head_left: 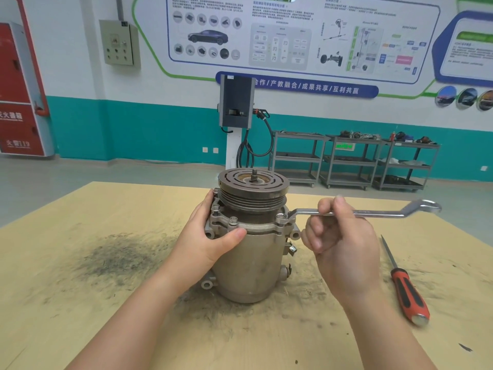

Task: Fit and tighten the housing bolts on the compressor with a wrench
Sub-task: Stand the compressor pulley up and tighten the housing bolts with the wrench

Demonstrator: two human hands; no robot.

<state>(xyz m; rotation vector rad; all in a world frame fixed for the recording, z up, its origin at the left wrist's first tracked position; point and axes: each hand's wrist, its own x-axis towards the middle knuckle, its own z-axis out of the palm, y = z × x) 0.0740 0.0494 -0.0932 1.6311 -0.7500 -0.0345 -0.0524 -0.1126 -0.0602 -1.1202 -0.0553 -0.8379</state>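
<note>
Clearly the compressor (pixel 250 252) is heavy, rigid metal, so your left hand (pixel 213 236) grips its flange while right-hand fingers (pixel 324 209) pinch the stiff wrench (pixel 368 212) mid-shaft on a bolt (pixel 280 216).

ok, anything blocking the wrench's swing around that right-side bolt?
Nothing visible. The wrench sits on the bolt below the pulley, its handle sticking out right over the bare table. The screwdriver lies flat, lower down.

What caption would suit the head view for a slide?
Left hand steadies the upright compressor while the right hand holds the wrench on a housing bolt.
</note>
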